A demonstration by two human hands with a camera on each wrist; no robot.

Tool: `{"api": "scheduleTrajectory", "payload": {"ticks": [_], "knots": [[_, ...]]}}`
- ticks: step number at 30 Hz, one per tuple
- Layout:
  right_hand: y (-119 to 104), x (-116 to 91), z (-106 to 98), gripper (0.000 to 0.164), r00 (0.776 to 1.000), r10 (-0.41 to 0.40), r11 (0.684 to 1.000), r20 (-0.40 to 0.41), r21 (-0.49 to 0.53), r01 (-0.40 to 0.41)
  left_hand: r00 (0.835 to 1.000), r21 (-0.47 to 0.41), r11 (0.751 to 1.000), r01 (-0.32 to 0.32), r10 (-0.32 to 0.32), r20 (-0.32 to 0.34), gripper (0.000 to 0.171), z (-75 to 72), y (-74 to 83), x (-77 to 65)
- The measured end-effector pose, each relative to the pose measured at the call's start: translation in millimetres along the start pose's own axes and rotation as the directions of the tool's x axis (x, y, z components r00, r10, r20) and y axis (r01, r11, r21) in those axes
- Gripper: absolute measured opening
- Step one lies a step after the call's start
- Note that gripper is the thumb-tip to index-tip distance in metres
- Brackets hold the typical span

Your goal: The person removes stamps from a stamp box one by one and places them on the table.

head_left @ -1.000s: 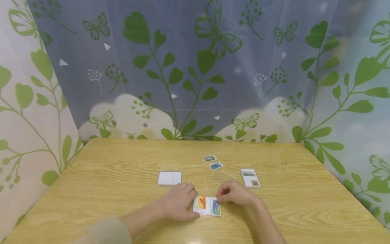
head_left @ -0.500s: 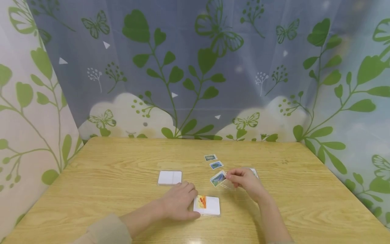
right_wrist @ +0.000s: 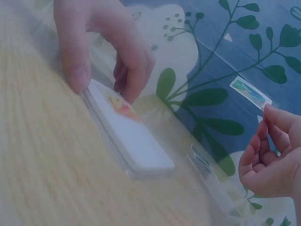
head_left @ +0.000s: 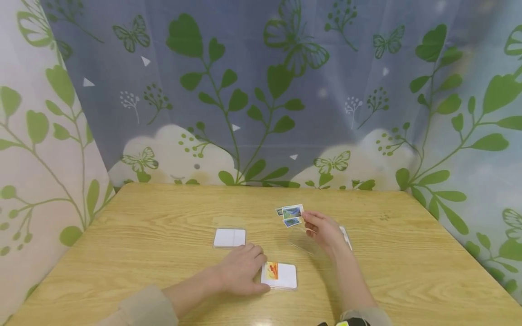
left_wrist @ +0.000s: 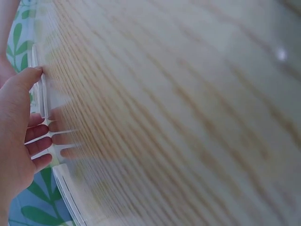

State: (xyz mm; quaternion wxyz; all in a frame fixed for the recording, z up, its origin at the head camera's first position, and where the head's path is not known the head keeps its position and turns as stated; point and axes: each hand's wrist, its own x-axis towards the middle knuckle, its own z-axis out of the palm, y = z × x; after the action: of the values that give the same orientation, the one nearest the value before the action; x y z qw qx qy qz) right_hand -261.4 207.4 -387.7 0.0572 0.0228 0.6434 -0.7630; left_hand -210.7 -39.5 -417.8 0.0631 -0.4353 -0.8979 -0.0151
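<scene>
My right hand (head_left: 324, 228) pinches a small white-bordered picture card (head_left: 292, 212), blue and green, between thumb and fingertips. It is raised over the far part of the table, overlapping two similar picture cards (head_left: 292, 222) in the head view. My left hand (head_left: 242, 270) holds the left end of a flat clear case (head_left: 285, 277) with a white card inside, thumb at the near corner and fingers at the far one. A yellow-orange picture (head_left: 272, 270) lies at the case's left; its right part is plain white. In the right wrist view the held card (right_wrist: 250, 93) tilts up.
Another clear case (head_left: 229, 237) with white contents lies beyond my left hand. A third case (head_left: 346, 237) is mostly hidden behind my right hand. Thin transparent plastic (head_left: 302, 240) lies between them on the wood-patterned table (head_left: 163, 213). A leaf-print curtain (head_left: 228, 90) stands behind.
My right hand has lifted the blue-green picture card off the right side of the near case and carried it away over the two far cards. My left hand has stayed at the case.
</scene>
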Motion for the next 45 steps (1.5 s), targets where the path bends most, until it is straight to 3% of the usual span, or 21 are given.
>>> {"api": "scheduleTrajectory", "payload": {"ticks": [3,7,15,28,38,43,45], "knots": [[-2,8,6,0.015,0.999,0.027,0.999,-0.029,0.045,-0.026,1.000,0.001,1.000,0.005,-0.005,0.004,0.061,-0.4,0.2,0.1],[-4,21,17,0.025,0.996,0.059,0.998,-0.065,0.031,-0.057,1.000,-0.014,1.000,0.015,-0.015,0.014,0.061,-1.0,0.3,0.1],[-2,48,35,0.028,0.981,0.090,0.989,-0.173,-0.104,-0.109,1.000,0.007,1.000,0.019,-0.019,0.017,0.060,-1.5,-0.7,0.3],[8,65,50,0.033,0.973,0.090,0.963,-0.210,-0.233,-0.139,1.000,-0.002,1.000,0.012,-0.012,0.005,0.058,-0.9,-1.0,-0.3],[14,63,62,0.030,0.981,0.030,0.903,-0.192,-0.415,-0.109,1.000,0.017,1.000,0.002,-0.001,-0.013,0.059,-0.2,-1.0,-0.6],[17,61,61,0.016,0.982,-0.013,0.834,-0.190,-0.544,-0.094,1.000,0.029,1.000,0.001,0.000,-0.025,0.058,0.8,-1.4,-0.7],[18,62,59,0.019,0.979,-0.016,0.796,-0.204,-0.595,-0.111,1.000,0.029,1.000,0.001,-0.001,-0.027,0.058,1.6,-1.9,-0.7]]}}
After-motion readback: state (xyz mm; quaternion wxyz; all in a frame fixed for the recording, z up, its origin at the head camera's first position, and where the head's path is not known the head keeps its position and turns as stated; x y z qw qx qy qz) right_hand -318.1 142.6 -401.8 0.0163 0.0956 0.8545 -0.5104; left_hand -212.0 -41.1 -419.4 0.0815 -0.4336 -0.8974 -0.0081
